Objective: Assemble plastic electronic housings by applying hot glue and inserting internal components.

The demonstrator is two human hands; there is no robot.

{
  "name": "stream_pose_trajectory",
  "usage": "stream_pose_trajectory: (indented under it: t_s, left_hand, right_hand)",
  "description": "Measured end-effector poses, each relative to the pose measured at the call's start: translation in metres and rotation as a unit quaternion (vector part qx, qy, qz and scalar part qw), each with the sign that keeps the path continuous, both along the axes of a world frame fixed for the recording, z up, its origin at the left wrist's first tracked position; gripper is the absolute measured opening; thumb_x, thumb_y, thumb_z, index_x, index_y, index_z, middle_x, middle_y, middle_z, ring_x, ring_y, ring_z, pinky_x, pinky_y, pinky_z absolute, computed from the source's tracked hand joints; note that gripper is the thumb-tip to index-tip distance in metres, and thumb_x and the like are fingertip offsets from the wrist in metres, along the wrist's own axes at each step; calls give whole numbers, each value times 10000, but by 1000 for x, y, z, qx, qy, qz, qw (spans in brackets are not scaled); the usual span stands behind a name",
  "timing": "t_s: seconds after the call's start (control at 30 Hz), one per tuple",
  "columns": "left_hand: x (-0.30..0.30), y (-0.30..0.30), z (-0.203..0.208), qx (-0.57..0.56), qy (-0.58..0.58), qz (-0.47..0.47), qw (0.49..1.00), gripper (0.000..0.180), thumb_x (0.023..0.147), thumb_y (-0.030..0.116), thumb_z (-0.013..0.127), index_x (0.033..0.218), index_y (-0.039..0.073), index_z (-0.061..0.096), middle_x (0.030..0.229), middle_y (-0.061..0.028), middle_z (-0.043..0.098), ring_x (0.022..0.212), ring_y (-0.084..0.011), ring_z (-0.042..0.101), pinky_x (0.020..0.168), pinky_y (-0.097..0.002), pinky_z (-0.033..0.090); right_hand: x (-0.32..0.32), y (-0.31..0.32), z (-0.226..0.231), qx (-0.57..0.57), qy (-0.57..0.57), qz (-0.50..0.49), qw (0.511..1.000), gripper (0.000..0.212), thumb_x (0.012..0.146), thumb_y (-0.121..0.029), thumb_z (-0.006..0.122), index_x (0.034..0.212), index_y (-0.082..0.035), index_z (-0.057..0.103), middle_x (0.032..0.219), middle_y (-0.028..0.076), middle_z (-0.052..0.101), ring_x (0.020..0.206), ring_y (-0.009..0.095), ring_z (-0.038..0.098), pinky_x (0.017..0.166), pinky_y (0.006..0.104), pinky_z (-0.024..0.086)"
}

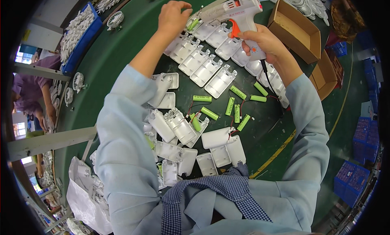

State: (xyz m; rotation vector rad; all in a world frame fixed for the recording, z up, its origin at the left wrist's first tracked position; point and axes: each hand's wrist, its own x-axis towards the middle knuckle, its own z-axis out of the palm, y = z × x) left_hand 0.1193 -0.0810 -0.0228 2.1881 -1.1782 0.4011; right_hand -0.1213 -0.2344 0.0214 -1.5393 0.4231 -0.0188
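Our right hand (260, 42) grips the white hot-glue gun with orange trigger (233, 9), nozzle over a white plastic housing shell (194, 24) our left hand (172, 16) pinches on the dark green worktop (122, 52). We risk glue stringing onto fingers, or burning them.

Bright, even light (edges bend, corners perhaps slightly soft).

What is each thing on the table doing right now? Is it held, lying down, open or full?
Glue gun: held in right hand, finger on orange trigger, nozzle pointing left.
Left hand: pressing a green battery into a white shell.
Row of white shells: lying open side up.
Loose green batteries: lying flat, with red wires.
Cardboard box: open, inside looks bare.
Blue bin: full of white parts.
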Motion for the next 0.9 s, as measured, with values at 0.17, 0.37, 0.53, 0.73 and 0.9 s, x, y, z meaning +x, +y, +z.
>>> stream_pose_trajectory:
  t_s: [0.17, 0.37, 0.53, 0.73, 0.9]
  left_hand:
    - [-60, 58, 28, 42, 144, -153, 977, 194, 845, 221, 638, 933, 64, 712, 848, -150, 669, 769, -309, 653, 713, -376, 511]
    - [-137, 113, 38, 213, 86, -253, 940, 113, 814, 192, 655, 793, 86, 687, 811, -88, 646, 783, -299, 642, 677, -419, 515]
    - [-162, 125, 26, 184, 2, -306, 934, 37, 680, 90, 640, 684, 60, 618, 718, -91, 568, 725, -280, 608, 628, -406, 493]
    - [-173, 126, 17, 206, -91, -294, 929, 76, 688, 100, 634, 659, 71, 570, 717, -67, 528, 711, -240, 572, 615, -363, 447]
    - [-173, 125, 9, 217, -83, -282, 931, 85, 687, 109, 646, 672, 65, 575, 729, -70, 540, 719, -241, 579, 614, -367, 454]
  right_hand:
    - [6, -5, -5, 1, -9, -11, 1000, 268, 831, -192, 623, 1000, 16, 638, 639, 62, 557, 544, 138, 527, 489, 299, 428]
    - [14, 2, 1, -29, 16, 1, 999, 257, 817, -188, 633, 981, 10, 624, 642, 56, 549, 545, 136, 516, 496, 307, 425]
    - [16, 11, 4, -40, 10, -10, 999, 239, 852, -180, 589, 982, 17, 618, 640, 45, 551, 519, 120, 496, 485, 275, 414]
    - [20, 10, 1, -49, 27, -8, 998, 241, 848, -191, 596, 969, 16, 622, 633, 45, 555, 517, 125, 505, 491, 278, 410]
    - [18, 7, -2, -48, 23, -6, 999, 226, 838, -165, 608, 976, 14, 599, 748, 66, 591, 524, 115, 513, 485, 281, 433]
